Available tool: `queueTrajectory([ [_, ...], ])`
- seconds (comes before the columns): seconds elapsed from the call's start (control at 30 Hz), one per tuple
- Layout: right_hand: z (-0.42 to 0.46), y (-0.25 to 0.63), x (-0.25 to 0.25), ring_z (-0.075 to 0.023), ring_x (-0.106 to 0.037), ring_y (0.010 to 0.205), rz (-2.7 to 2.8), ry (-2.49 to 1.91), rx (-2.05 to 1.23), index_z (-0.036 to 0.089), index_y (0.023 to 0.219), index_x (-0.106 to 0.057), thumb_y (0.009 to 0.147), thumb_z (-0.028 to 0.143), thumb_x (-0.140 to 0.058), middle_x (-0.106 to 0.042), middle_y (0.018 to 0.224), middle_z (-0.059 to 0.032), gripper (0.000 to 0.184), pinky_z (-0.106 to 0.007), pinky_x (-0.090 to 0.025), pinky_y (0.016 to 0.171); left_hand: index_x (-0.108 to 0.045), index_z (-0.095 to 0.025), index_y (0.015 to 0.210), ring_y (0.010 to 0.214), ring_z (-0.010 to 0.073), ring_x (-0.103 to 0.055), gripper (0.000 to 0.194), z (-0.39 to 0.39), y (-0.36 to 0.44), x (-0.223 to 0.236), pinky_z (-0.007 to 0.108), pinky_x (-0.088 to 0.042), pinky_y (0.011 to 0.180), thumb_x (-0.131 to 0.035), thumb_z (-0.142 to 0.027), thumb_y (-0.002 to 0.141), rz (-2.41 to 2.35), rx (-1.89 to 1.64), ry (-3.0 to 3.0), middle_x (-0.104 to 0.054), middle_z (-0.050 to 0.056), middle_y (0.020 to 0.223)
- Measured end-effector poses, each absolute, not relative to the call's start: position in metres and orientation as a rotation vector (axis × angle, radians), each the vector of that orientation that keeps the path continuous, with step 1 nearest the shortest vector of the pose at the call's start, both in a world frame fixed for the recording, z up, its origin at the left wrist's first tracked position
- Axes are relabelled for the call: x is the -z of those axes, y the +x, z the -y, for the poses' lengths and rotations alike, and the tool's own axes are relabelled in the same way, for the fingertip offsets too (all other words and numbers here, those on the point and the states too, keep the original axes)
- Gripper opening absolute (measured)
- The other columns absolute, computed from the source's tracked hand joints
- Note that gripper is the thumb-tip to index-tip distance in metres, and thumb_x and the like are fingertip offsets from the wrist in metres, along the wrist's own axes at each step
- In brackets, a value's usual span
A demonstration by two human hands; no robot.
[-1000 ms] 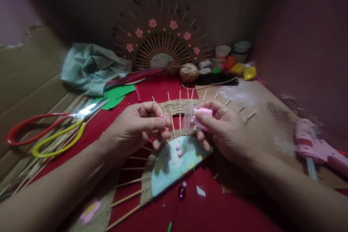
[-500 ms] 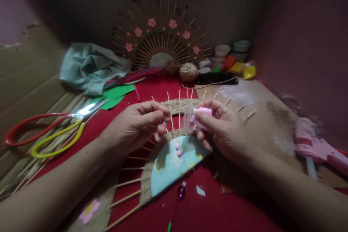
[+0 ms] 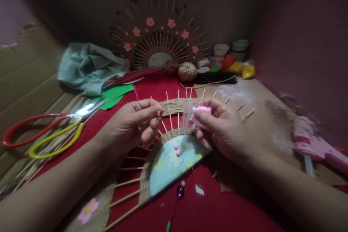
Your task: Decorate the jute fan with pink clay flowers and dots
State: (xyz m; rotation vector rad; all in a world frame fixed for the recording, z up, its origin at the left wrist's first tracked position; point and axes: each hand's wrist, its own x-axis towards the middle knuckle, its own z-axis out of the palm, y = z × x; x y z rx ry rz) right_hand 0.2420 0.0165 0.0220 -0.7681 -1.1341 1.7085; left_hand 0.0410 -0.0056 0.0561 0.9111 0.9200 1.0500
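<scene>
Between the thumb and fingertips of my left hand (image 3: 138, 121) is a tiny bit of pink clay (image 3: 159, 113), mostly covered by the fingers. My right hand (image 3: 217, 123) grips a clear plastic bag of pink clay (image 3: 202, 116), its loose open end pointing left. Below both hands lies a woven fan (image 3: 146, 185) with wooden spokes and a light blue half-round centre (image 3: 163, 174). Two small pink clay balls (image 3: 177, 149) rest on that centre. A pink flower (image 3: 88, 210) with a yellow middle sits on the fan's woven band at lower left.
Large scissors (image 3: 56, 130) lie on the left, a pink glue gun (image 3: 312, 145) on the right. A decorated fan (image 3: 160, 32) stands at the back behind a twine ball (image 3: 187, 71). Blue cloth (image 3: 89, 67), green sheets (image 3: 114, 98), yellow clay bags (image 3: 248, 70) and a cup (image 3: 221, 50) surround the red surface.
My left hand has drawn slightly left, away from the bag, with the pink bit shifting in its fingertips. My right hand keeps its hold on the bag. The whole view has shifted slightly.
</scene>
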Motion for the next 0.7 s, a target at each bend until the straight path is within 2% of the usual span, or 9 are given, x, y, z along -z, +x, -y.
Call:
queueTrajectory([
  [0.1,-0.0171,0.2416,-0.0211,-0.0068,-0.048,0.037,1.127,-0.765,-1.71,0.022,0.086,-0.05,0.079,0.026,-0.067,-0.057,0.055,0.0065,0.018,-0.014,-0.037,0.029,-0.065,-0.014,0.08,0.032,0.0019,-0.042,0.005,0.0046,0.042,-0.0568,0.012,-0.04,0.03,-0.065,-0.02,0.079,-0.904,-1.044,0.893,-0.051,-0.004,0.055],
  [0.3,-0.0174,0.2413,-0.0199,-0.0066,-0.047,0.036,1.127,-0.764,-1.702,0.022,0.086,-0.051,0.079,0.026,-0.067,-0.057,0.054,0.0067,0.018,-0.014,-0.036,0.028,-0.067,-0.012,0.087,0.048,0.0067,-0.059,0.011,0.0037,0.0388,-0.0535,0.015,-0.052,0.04,-0.062,-0.007,0.079,-0.838,-1.037,0.928,-0.063,0.001,0.07],
  [0.4,-0.0172,0.2415,-0.0206,-0.0065,-0.048,0.036,1.122,-0.761,-1.703,0.022,0.086,-0.051,0.079,0.026,-0.067,-0.058,0.056,0.0065,0.018,-0.014,-0.037,0.028,-0.066,-0.012,0.083,0.048,0.0072,-0.061,0.011,0.0038,0.0372,-0.0526,0.013,-0.051,0.039,-0.059,-0.005,0.08,-0.841,-1.024,0.931,-0.065,0.002,0.069],
  [0.53,-0.0168,0.2414,-0.0217,-0.0068,-0.05,0.038,1.122,-0.757,-1.696,0.021,0.085,-0.051,0.078,0.026,-0.068,-0.058,0.056,0.0062,0.018,-0.014,-0.038,0.028,-0.062,-0.014,0.074,0.038,0.007,-0.055,0.007,0.0023,0.0361,-0.0511,0.015,-0.047,0.03,-0.061,-0.012,0.08,-0.82,-1.0,0.933,-0.061,-0.002,0.062],
  [0.7,-0.0174,0.2415,-0.0205,-0.0064,-0.05,0.038,1.113,-0.747,-1.694,0.021,0.084,-0.051,0.077,0.025,-0.068,-0.057,0.056,0.0061,0.019,-0.013,-0.038,0.028,-0.062,-0.013,0.07,0.047,0.008,-0.059,0.007,0.002,0.037,-0.0517,0.017,-0.051,0.037,-0.067,-0.01,0.074,-0.852,-1.034,0.953,-0.064,0.0,0.07],
])
